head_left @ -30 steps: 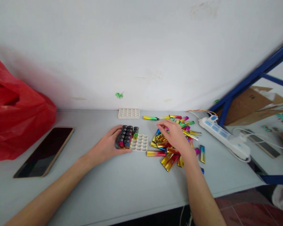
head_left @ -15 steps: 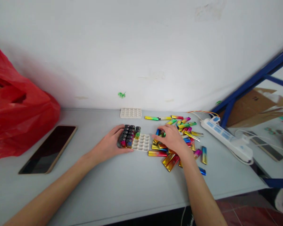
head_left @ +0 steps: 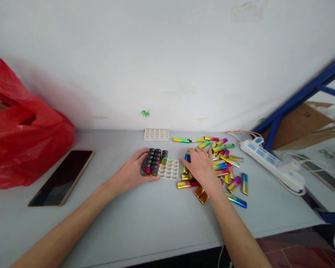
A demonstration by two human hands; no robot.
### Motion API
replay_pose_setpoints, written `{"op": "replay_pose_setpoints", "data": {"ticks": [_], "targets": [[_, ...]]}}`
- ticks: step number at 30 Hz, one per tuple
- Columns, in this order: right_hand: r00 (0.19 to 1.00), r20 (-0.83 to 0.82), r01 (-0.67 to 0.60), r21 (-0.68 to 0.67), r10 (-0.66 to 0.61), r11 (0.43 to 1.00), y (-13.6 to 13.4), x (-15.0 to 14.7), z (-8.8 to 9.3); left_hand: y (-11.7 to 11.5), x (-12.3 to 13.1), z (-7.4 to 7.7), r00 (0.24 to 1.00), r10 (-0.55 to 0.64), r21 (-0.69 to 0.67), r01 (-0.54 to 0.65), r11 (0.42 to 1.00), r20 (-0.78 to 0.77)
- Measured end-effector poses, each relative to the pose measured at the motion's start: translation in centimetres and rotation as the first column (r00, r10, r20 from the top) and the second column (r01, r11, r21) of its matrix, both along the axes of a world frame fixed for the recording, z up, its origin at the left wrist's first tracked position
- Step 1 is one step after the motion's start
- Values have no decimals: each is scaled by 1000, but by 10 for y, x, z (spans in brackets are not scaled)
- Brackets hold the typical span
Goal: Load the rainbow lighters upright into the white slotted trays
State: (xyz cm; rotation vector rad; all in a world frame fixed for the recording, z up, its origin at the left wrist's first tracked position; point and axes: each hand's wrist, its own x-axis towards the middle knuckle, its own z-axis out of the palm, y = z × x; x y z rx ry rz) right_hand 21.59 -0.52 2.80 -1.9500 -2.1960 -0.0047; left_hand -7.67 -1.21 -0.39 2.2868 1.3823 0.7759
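Observation:
My left hand (head_left: 133,168) curls around the left end of a white tray with round holes (head_left: 171,170), thumb along the near side and fingers behind. Black-topped, shiny coloured lighters (head_left: 154,162) stand upright in the tray's left part; its right part shows bare holes. To the right, my right hand (head_left: 200,163) lies over a loose heap of metallic-coloured lighters (head_left: 220,167). Its fingers are apart, with a blue lighter (head_left: 187,157) between thumb and forefinger. I see no firm hold on it, and the palm hides part of the heap.
A second white holed tray (head_left: 156,134) lies by the wall. On the left are a phone (head_left: 61,178) and a red plastic bag (head_left: 30,137). A white power strip (head_left: 272,163) with cables lies at the right, near a blue metal frame (head_left: 298,96) and a cardboard box (head_left: 301,123).
My right hand has shifted slightly within the heap, and several lighters under it have moved or turned. My left hand stays at the tray. The whole view has moved a little.

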Motion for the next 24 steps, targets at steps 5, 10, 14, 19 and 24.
{"op": "replay_pose_setpoints", "data": {"ticks": [5,10,14,19,24], "targets": [[996,-85,-16,-66,11,998,2,-11,3,0,-1,0,1000,-21,-4,20,1000,-8],[849,-519,-113,4,99,994,10,1,4,0,1,4,1000,-24,-11,24,1000,-5],[464,-881,-68,68,92,995,10,-1,4,0,1,4,999,-28,11,28,1000,17],[28,-998,-235,-58,-53,970,-2,-18,16,1,1,2,999,-24,-7,24,1000,21],[15,-968,-364,-238,-249,901,-7,-30,18,1,0,0,999,-41,-9,41,999,1]]}}
